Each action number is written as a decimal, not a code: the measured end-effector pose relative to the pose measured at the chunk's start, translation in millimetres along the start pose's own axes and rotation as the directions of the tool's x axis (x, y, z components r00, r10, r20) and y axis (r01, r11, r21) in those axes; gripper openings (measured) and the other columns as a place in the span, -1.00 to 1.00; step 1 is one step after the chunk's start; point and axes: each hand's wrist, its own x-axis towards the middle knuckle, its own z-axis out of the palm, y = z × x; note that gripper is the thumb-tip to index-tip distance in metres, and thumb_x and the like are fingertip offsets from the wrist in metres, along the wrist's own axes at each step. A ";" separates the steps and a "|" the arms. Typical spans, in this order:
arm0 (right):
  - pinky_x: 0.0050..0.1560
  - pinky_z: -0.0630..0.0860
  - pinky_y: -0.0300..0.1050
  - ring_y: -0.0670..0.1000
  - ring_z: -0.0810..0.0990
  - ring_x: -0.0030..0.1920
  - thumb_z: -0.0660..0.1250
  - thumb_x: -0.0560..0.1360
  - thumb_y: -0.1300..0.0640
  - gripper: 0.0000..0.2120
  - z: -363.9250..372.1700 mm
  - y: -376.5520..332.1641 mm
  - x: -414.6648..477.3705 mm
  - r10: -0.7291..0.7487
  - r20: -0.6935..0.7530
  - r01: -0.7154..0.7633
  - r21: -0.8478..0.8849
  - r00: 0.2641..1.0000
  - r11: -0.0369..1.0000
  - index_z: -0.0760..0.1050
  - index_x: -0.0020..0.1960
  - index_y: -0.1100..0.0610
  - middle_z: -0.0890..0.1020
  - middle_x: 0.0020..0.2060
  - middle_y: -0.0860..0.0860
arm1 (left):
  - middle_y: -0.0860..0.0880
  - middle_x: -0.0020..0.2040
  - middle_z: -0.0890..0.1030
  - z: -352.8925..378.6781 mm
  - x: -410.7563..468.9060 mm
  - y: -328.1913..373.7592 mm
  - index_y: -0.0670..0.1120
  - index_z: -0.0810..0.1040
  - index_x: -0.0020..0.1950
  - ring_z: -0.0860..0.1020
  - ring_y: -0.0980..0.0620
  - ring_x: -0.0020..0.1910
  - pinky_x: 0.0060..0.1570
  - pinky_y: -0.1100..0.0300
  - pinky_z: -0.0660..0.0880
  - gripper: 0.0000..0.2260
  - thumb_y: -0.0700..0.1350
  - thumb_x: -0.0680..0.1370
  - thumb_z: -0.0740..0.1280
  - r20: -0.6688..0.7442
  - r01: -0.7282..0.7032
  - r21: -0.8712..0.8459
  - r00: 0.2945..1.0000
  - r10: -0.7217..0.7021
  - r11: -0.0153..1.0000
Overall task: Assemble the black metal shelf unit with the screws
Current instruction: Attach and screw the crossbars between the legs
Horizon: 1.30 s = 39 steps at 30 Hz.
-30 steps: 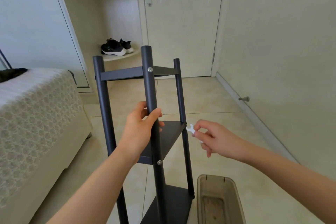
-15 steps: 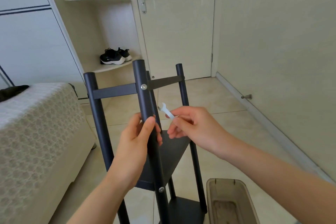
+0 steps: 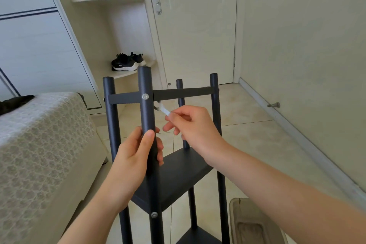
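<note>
At the left a bed with a pale lace-patterned cover is seen, a dark cloth lying on its far edge. Behind it, on a low corner shelf, a pair of black shoes is set. The black metal shelf unit stands upright on the tiled floor, between the bed and a brownish plastic bin at the lower right. It is built of four round, matte black posts joined by flat black tiers: the top tier is seen edge-on as a thin bar, the middle tier shows its flat upper face, and a lower tier is cut off by the bottom edge. The nearest post is gripped by the left hand – the fingers are wrapped behind it and the thumb is laid along its front, between two silver screw heads. The upper screw sits where the top tier meets the post, the lower screw at the level of the middle tier. A small white wrench is pinched between the thumb and fingertips of the right hand; its open end is held just under the top tier, right beside the nearest post – whether it is seated on anything cannot be told. Further back a pale closed door is seen, and a metal door stop is fixed low on the wall at the right.
</note>
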 end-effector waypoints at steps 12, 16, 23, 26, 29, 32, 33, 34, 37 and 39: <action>-0.24 0.37 -0.27 -0.28 0.51 -0.41 0.27 0.63 0.10 -0.83 11.1 4.4 -0.9 0.089 -0.035 -0.087 0.061 0.995 0.994 0.63 -0.01 0.04 0.61 -0.44 -0.15 | -0.03 -0.18 0.65 -12.9 -2.0 6.4 0.00 0.51 0.17 0.67 -0.05 -0.20 -0.11 0.22 0.62 -0.65 0.17 0.52 0.16 0.064 0.001 0.097 0.998 -0.007 0.995; -0.25 0.40 -0.25 -0.37 0.51 -0.39 0.23 0.65 0.07 -0.90 11.1 0.1 1.4 0.128 0.065 -0.131 0.056 0.990 0.990 0.52 0.05 -0.02 0.72 -0.25 -0.14 | -0.05 -0.18 0.65 -18.2 -0.8 6.6 -0.05 0.51 0.17 0.67 -0.07 -0.19 -0.13 0.27 0.60 -0.64 0.14 0.54 0.17 0.067 0.019 0.078 0.997 -0.024 0.997; 0.28 0.47 -0.06 -0.24 0.57 0.00 0.24 0.64 0.09 -0.80 7.1 -2.9 7.4 0.120 0.120 -0.114 -0.053 0.985 0.992 0.57 -0.10 -0.09 0.69 -0.22 -0.28 | -0.06 -0.17 0.65 -24.9 2.6 5.4 -0.09 0.51 0.16 0.68 -0.09 -0.16 -0.13 0.25 0.60 -0.66 0.12 0.55 0.19 0.092 0.037 0.064 0.995 -0.043 0.997; 0.09 0.50 -0.33 -0.16 0.63 -0.02 0.24 0.64 0.10 -0.76 4.9 -3.8 9.2 0.070 0.133 -0.053 -0.125 0.989 0.991 0.61 -0.13 -0.06 0.73 -0.18 -0.16 | -0.09 -0.15 0.65 -28.9 2.4 3.8 -0.07 0.51 0.18 0.68 -0.10 -0.14 -0.13 0.22 0.61 -0.65 0.14 0.55 0.20 0.101 0.047 0.065 0.993 -0.053 0.997; -0.32 0.41 -0.49 -0.13 0.63 -0.24 0.28 0.61 0.11 -0.80 5.6 -0.6 11.5 0.012 0.072 0.002 -0.194 0.997 0.981 0.68 -0.05 0.05 0.67 -0.35 -0.13 | -0.12 -0.12 0.65 -34.5 0.7 3.5 -0.04 0.52 0.19 0.69 -0.12 -0.11 -0.11 0.14 0.62 -0.65 0.15 0.55 0.20 0.093 0.059 0.083 0.993 -0.067 0.995; -0.49 0.29 -0.43 -0.20 0.43 -0.54 0.31 0.59 0.14 -0.82 9.7 0.7 13.1 0.000 0.056 0.012 -0.208 0.998 0.978 0.71 -0.01 0.09 0.51 -0.55 -0.19 | -0.14 -0.11 0.65 -41.2 -0.5 3.9 -0.04 0.52 0.20 0.69 -0.14 -0.10 -0.10 0.13 0.62 -0.65 0.14 0.56 0.20 0.090 0.078 0.074 0.992 -0.085 0.994; -0.46 0.30 -0.40 -0.18 0.45 -0.53 0.32 0.59 0.14 -0.82 11.3 0.3 14.2 0.000 0.053 0.012 -0.213 0.999 0.977 0.71 -0.02 0.08 0.53 -0.54 -0.17 | -0.14 -0.10 0.65 -43.2 -0.9 4.2 -0.04 0.52 0.21 0.69 -0.14 -0.10 -0.10 0.15 0.62 -0.66 0.13 0.56 0.20 0.089 0.083 0.074 0.992 -0.089 0.994; -0.39 0.35 -0.35 -0.14 0.52 -0.45 0.32 0.59 0.13 -0.82 13.1 -0.6 15.4 0.001 0.057 0.011 -0.213 0.998 0.977 0.72 -0.03 0.07 0.60 -0.46 -0.13 | -0.14 -0.09 0.66 -44.8 -1.1 4.6 -0.04 0.53 0.22 0.70 -0.15 -0.10 -0.10 0.16 0.63 -0.66 0.12 0.56 0.20 0.089 0.086 0.079 0.992 -0.093 0.993; -0.22 0.50 -0.23 0.05 0.58 -0.28 0.33 0.58 0.11 -0.82 19.0 -3.6 18.8 0.012 0.088 0.005 -0.194 0.996 0.981 0.72 -0.05 0.06 0.63 -0.36 -0.05 | -0.14 -0.08 0.67 -46.9 -2.3 5.3 -0.03 0.53 0.21 0.69 -0.13 -0.13 -0.14 0.21 0.61 -0.67 0.12 0.57 0.19 0.091 0.090 0.091 0.991 -0.098 0.992; -0.13 0.59 -0.13 0.08 0.61 -0.27 0.32 0.58 0.10 -0.81 23.1 -5.2 19.0 -0.021 0.105 0.041 -0.196 0.994 0.980 0.72 -0.05 0.06 0.55 -0.45 -0.08 | -0.13 -0.08 0.67 -46.5 -2.8 5.6 -0.05 0.53 0.19 0.68 -0.11 -0.15 -0.18 0.24 0.60 -0.67 0.12 0.57 0.18 0.083 0.086 0.102 0.992 -0.095 0.991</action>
